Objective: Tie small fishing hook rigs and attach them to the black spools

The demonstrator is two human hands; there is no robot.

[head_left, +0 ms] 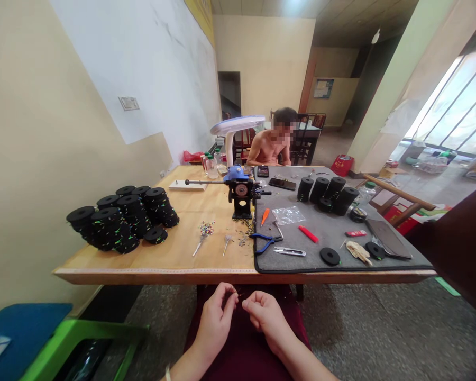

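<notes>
My left hand (220,311) is held low in front of the table edge, its thumb and forefinger pinched together. Just to its right, my right hand (265,316) is curled in a similar pinch. Something very thin may lie between the fingertips, but it is too small to make out. The two hands are close but apart, above my dark red clothing (248,352). Nearest on the table are blue-handled pliers (266,242), thread snips (290,252) and a small bunch of thin stems with pale heads (227,242).
Stacks of black foam spools (130,211) stand on the left, more spools (329,193) on the grey mat (277,264). A hand-crank winder (241,198) and a lamp (238,124) occupy the middle. Across the table sits a person (267,148). A green stool (63,344) is at lower left.
</notes>
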